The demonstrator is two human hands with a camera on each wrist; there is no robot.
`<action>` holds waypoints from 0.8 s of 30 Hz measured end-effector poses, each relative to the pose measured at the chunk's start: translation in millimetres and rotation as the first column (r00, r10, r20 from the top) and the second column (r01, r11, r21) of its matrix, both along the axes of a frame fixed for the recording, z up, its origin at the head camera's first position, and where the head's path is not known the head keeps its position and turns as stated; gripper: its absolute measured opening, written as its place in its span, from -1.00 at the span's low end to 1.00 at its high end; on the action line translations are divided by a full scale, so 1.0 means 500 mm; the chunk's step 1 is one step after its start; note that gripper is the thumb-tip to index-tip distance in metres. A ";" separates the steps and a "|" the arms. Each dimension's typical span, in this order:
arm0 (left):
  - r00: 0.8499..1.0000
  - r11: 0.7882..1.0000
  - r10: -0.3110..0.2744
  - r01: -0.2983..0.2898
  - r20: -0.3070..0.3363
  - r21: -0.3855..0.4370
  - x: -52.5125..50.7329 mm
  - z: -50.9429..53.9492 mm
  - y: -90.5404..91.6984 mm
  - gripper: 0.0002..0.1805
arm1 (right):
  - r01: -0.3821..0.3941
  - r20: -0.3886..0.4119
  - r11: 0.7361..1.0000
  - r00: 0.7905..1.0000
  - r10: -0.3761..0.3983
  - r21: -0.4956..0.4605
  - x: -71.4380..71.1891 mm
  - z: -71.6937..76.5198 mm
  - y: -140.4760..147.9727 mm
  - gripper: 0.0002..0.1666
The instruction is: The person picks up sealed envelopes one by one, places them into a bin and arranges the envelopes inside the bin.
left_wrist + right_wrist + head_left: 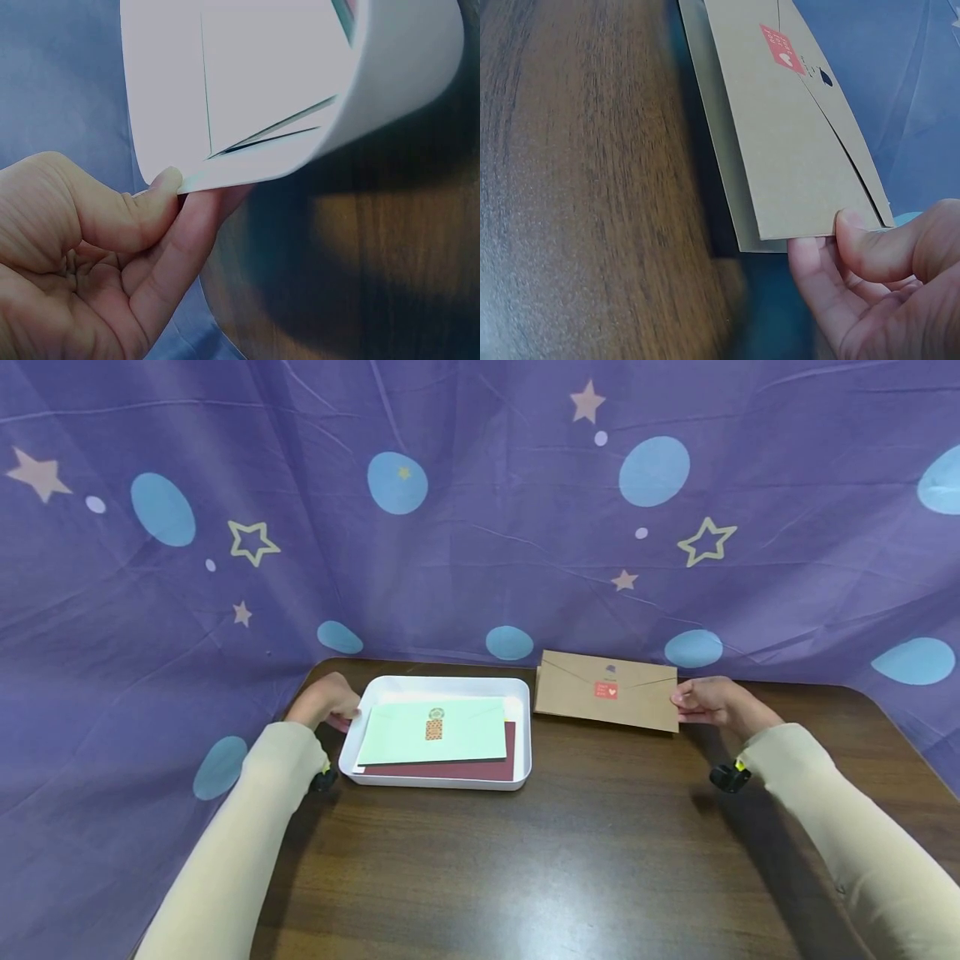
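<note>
My left hand (330, 697) pinches the left rim of a white tray (523, 739) between thumb and fingers, seen close in the left wrist view. Inside the tray a mint-green envelope (472, 739) with a patterned sticker lies over a dark red one (480, 771). On the right, my right hand (718, 702) pinches the right end of a brown envelope (637, 706), which bears a red heart label (606, 691). Another brown envelope (742, 225) shows beneath it in the right wrist view, with a gap between their edges. The right fingertips are partly hidden under the upper envelope.
The dark wooden table (585, 843) extends in front of the tray and envelopes. Behind its far edge hangs a purple curtain (480, 585) with stars and blue ovals. A small black device (729, 777) is at the right wrist.
</note>
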State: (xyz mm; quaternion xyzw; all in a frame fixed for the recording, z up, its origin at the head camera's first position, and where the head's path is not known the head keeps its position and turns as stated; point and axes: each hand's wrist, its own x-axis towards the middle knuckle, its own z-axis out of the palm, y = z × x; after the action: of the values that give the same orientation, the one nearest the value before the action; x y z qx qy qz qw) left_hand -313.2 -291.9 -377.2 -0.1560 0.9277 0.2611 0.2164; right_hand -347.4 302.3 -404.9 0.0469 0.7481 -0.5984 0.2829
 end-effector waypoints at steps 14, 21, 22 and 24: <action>1.000 1.000 -0.015 0.015 -0.002 -0.002 0.006 0.006 0.000 -0.82 | -0.064 -0.035 0.997 0.997 0.065 0.031 0.009 0.015 0.010 -0.66; 1.000 1.000 -0.029 0.029 -0.004 -0.007 0.007 0.007 0.000 -0.82 | -0.081 -0.023 0.997 0.996 0.081 0.017 0.007 0.037 0.008 -0.67; 1.000 1.000 -0.029 0.029 -0.003 -0.012 0.006 0.006 0.000 -0.83 | -0.082 -0.019 0.997 0.996 0.082 0.008 0.006 0.041 0.007 -0.67; 1.000 0.999 -0.026 0.026 0.000 -0.020 0.003 0.005 -0.001 -0.85 | -0.083 -0.018 0.997 0.996 0.083 -0.003 0.006 0.049 0.005 -0.67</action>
State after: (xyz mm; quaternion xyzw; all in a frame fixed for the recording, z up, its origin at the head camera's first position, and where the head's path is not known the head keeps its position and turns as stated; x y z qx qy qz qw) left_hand -311.6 -292.5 -374.9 -0.1458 0.9323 0.2492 0.2180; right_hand -344.3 304.9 -380.4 0.0101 0.7506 -0.5881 0.3009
